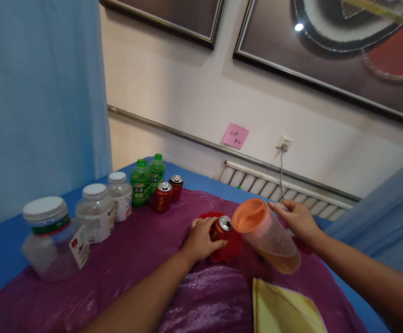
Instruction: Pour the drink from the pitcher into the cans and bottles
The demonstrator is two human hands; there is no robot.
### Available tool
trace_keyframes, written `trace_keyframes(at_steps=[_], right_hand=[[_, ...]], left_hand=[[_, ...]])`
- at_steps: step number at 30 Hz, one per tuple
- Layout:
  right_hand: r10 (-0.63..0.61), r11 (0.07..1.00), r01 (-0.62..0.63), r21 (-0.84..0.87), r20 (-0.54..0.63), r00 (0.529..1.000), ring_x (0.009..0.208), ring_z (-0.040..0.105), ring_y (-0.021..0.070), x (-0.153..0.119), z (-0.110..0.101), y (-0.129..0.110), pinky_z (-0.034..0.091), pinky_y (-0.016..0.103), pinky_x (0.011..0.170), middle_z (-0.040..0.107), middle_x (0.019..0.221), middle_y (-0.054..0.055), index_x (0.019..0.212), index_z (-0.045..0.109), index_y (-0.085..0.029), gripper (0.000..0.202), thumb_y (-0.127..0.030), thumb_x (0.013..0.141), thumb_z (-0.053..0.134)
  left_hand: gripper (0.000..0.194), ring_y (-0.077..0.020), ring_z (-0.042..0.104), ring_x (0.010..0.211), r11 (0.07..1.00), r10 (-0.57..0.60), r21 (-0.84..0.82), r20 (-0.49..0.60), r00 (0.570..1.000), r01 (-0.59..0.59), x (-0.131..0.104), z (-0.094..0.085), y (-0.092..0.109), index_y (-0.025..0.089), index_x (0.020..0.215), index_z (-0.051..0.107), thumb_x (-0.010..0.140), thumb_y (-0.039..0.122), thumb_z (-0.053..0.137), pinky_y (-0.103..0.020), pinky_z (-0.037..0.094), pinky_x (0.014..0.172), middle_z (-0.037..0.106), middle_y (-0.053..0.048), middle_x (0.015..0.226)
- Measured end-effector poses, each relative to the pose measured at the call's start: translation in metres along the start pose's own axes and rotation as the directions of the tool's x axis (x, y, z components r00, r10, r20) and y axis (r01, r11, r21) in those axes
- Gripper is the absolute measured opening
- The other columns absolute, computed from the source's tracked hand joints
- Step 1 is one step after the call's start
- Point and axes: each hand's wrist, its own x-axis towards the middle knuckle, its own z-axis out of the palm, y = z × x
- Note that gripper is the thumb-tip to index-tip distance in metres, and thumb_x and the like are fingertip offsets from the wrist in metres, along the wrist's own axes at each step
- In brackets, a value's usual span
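A red can (218, 230) with an opened top stands on a red scalloped dish (227, 252), and my left hand (203, 238) is wrapped round it. My right hand (300, 221) grips the handle of a clear pitcher (274, 243) with an orange lid (252, 216). The pitcher tilts left, its lid close beside the top of the can. Some brownish liquid lies in its lower end. Whether liquid is flowing from it I cannot tell.
Two more red cans (163, 197), two green bottles (141, 183) and several clear jars (95, 212) with white lids line the left side. A yellow cloth (284, 307) lies at the front on the purple cover (135, 259). Behind are a wall and radiator (257, 180).
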Motion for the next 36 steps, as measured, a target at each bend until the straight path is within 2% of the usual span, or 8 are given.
trace_keyframes(at_steps=[18, 36], right_hand=[[-0.003, 1.000, 0.003, -0.019, 0.002, 1.000, 0.050, 0.033, 0.0109, -0.0008, -0.0021, -0.0027, 0.031, 0.024, 0.043, 0.029, 0.053, -0.006, 0.055, 0.035, -0.025, 0.059, -0.071, 0.076, 0.065], [-0.008, 0.997, 0.007, -0.079, -0.013, 1.000, 0.047, 0.037, 0.0120, -0.0026, -0.0036, -0.0093, 0.029, 0.026, 0.044, 0.034, 0.048, -0.005, 0.052, 0.037, -0.025, 0.058, -0.072, 0.076, 0.063]], left_hand=[[0.064, -0.0311, 0.060, 0.121, 1.000, 0.000, -0.004, -0.001, 1.000, 0.000, 0.0004, -0.0007, 0.0015, 0.027, 0.124, 0.064, 0.066, 0.040, 0.088, -0.047, 0.034, 0.109, 0.070, -0.005, 0.128], [0.063, -0.0324, 0.061, 0.119, 1.000, 0.004, -0.004, -0.001, 1.000, -0.004, 0.0000, 0.0013, -0.0005, 0.027, 0.124, 0.064, 0.067, 0.043, 0.087, -0.048, 0.035, 0.109, 0.071, -0.006, 0.127]])
